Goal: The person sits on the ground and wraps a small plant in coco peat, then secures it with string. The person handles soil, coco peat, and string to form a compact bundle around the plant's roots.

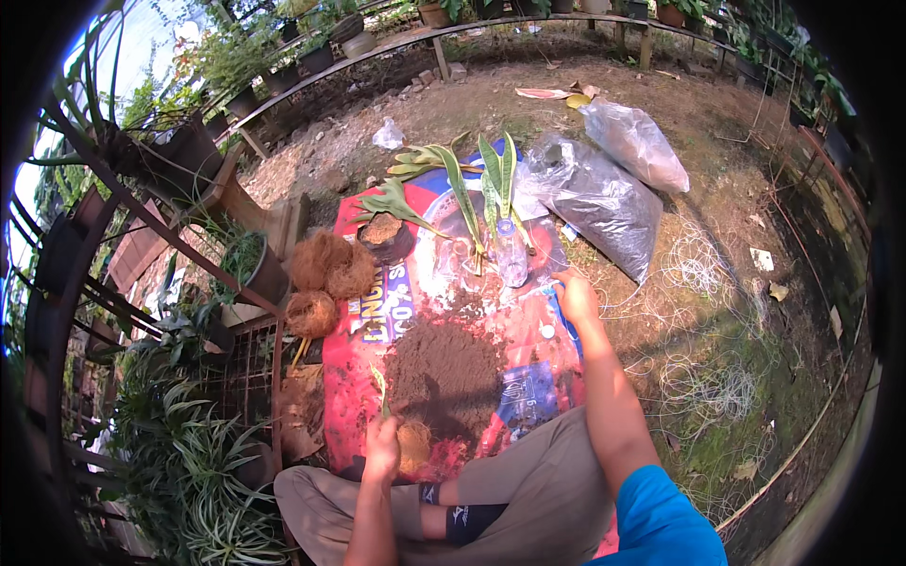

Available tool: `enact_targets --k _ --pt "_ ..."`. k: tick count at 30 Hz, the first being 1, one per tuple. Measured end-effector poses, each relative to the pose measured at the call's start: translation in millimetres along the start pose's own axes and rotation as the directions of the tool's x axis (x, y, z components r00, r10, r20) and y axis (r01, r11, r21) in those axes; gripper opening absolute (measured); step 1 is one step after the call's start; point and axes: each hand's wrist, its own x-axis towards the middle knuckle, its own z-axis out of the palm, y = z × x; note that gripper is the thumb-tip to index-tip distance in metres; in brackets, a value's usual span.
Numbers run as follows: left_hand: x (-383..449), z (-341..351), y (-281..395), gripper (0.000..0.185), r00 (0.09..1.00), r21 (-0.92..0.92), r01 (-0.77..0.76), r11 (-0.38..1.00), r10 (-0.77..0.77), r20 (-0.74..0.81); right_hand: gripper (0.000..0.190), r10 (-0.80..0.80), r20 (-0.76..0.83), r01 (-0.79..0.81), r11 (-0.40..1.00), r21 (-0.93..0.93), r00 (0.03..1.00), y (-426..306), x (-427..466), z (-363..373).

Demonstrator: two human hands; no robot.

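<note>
My left hand [383, 446] is closed around the lower end of a small green plant cutting [381, 389], beside a coconut-fibre ball [413, 446] near my crossed legs. My right hand [575, 293] reaches to the right edge of the red and blue printed banner sheet [566, 332]; whether its fingertips hold anything is too small to tell. Between the hands lies a heap of dark soil [446, 368]. Beyond it are a clear plastic bottle [511, 258] and long snake plant leaves [460, 191]. A black pot of brown material [386, 239] stands farther left.
Several coconut-fibre balls [311, 314] sit at the sheet's left edge, near a metal rack and potted plants [251, 269]. Filled plastic bags [601, 205] lie at the far right. Tangled pale string [708, 389] spreads over the ground to my right. Plant benches [396, 44] curve behind.
</note>
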Motion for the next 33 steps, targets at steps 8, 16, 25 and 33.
enact_targets --k 8,16,25,33 --pt "-8.5 43.6 20.3 0.041 0.990 -0.045 0.012 0.999 -0.006 0.143 0.039 -0.012 0.062 0.025 0.979 -0.202 0.998 24.6 10.7 53.8" --pt "-18.4 22.9 17.5 0.027 0.972 -0.168 0.202 0.965 -0.177 0.152 0.019 -0.107 -0.061 0.081 0.939 -0.333 0.992 34.6 9.5 80.9" --pt "-60.1 -41.1 32.2 0.052 0.958 -0.474 0.278 0.835 -0.278 0.073 0.024 -0.137 0.037 0.142 0.975 -0.174 0.990 -3.3 -3.5 64.5" --pt "-75.9 -103.7 10.2 0.058 0.923 -0.612 0.365 0.701 -0.188 0.335 0.027 -0.140 0.113 0.137 0.990 0.036 0.984 -25.5 -33.5 9.1"
